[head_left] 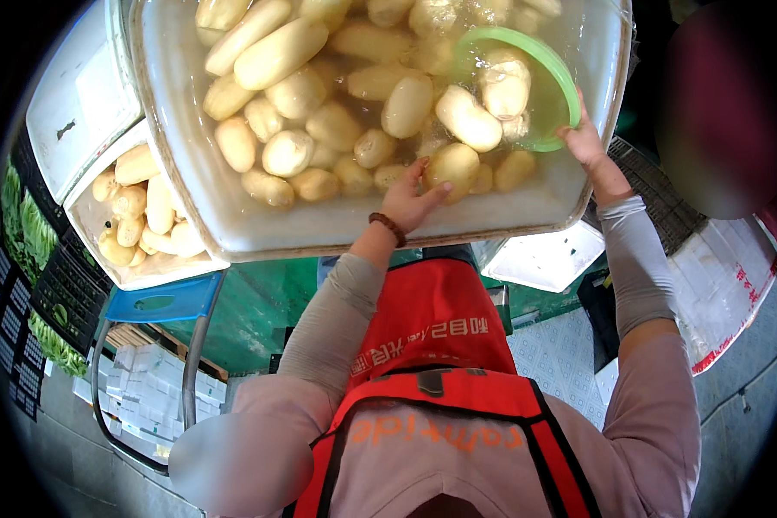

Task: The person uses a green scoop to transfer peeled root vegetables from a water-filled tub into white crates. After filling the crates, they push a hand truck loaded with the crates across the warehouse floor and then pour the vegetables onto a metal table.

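A large white tub (276, 237) of cloudy water holds many pale yellow lotus root pieces (281, 53), some under the surface. My left hand (412, 202), with a beaded bracelet at the wrist, grips a rounded lotus root piece (452, 171) near the tub's front wall, thumb and fingers on its near side. At the right, my right hand (584, 142) is closed on the rim of a light green plastic basket (565, 79). The basket sits tilted and partly sunk in the water, with a few lotus root pieces (504, 86) at its left side.
Left of the tub stands a white foam box (95, 200) with more lotus roots, near a white lid (82, 112). A blue-topped metal-framed stool (164, 298) is below it. Leafy greens in black crates (69, 281) line the far left. A white foam box (548, 257) lies under the tub's right side.
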The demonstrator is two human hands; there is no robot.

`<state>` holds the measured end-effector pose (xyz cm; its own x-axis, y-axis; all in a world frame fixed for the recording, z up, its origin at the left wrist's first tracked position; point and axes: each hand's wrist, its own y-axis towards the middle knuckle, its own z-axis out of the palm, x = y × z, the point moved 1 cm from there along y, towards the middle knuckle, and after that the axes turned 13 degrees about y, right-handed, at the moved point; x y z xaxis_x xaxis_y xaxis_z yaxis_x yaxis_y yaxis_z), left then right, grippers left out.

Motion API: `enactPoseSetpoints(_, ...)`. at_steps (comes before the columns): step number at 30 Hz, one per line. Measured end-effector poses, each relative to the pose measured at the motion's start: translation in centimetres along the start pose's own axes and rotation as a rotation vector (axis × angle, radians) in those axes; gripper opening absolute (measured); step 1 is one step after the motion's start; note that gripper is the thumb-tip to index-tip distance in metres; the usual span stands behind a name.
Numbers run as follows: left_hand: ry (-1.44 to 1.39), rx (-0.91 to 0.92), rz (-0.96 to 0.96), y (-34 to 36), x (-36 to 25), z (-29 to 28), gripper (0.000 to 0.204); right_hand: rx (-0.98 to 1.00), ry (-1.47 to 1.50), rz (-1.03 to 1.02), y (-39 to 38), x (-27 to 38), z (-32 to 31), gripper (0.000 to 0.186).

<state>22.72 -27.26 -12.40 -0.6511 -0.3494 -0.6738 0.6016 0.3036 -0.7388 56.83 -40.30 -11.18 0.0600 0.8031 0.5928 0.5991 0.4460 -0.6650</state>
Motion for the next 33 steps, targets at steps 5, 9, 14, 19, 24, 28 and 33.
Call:
enactPoseSetpoints(5,0.322,-0.380,0.204,0.2,-2.0,-4.8,0.101,0.075,0.171,-0.009,1.2,-2.0,-0.4,0.088)
enactPoseSetpoints(9,0.625,-0.501,0.183,4.1,-1.5,-4.9,0.108,0.083,0.209,0.068,0.9,0.0,0.4,0.088)
enactPoseSetpoints(14,0.866,-0.463,0.353,6.3,-4.1,-0.2,0.108,0.015,0.169,0.036,0.9,-0.6,1.6,0.086)
enactPoseSetpoints(19,0.749,-0.169,0.465,3.7,-8.9,3.9,0.104,-0.034,0.051,-0.022,1.7,-1.6,1.5,0.085)
enactPoseSetpoints(24,0.880,-0.493,0.176,3.2,-5.1,-0.3,0.110,0.043,0.244,0.016,1.8,-1.4,0.9,0.084)
enactPoseSetpoints(28,1.373,-0.157,0.086,2.2,-2.7,-2.2,0.103,0.098,0.354,0.200,1.6,0.1,0.6,0.083)
enactPoseSetpoints(33,1.247,-0.145,0.191,3.8,-2.7,-4.6,0.088,0.051,0.391,0.286,2.1,0.2,0.8,0.068)
